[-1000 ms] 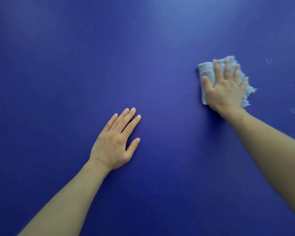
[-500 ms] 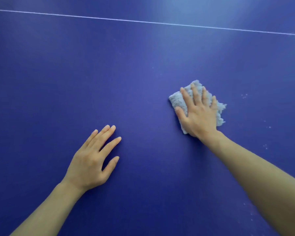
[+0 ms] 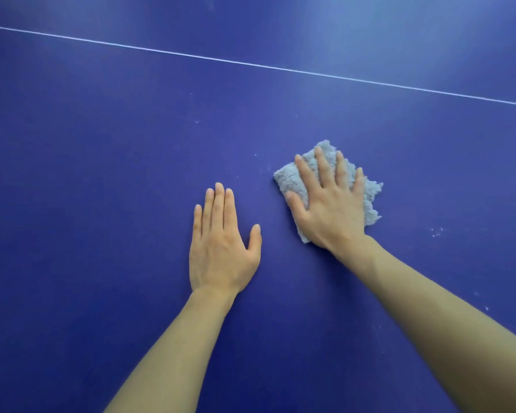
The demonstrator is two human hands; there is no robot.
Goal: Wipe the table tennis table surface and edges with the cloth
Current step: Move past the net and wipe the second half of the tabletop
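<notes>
Blue table [image 3: 102,150] was being wiped, I think. On it the right hand [image 3: 331,210] pressed the fluffy cloth [image 3: 292,180] flat, fingers spread, just right of the flat, open left hand [image 3: 221,248]. Next the cloth likely needed a push right, to the white specks [image 3: 437,232].

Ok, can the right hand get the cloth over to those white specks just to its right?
Probably yes. The specks lie on the table just right of the cloth that the right hand presses flat, with nothing between them. The left hand rests on the other side, clear of that path.
</notes>
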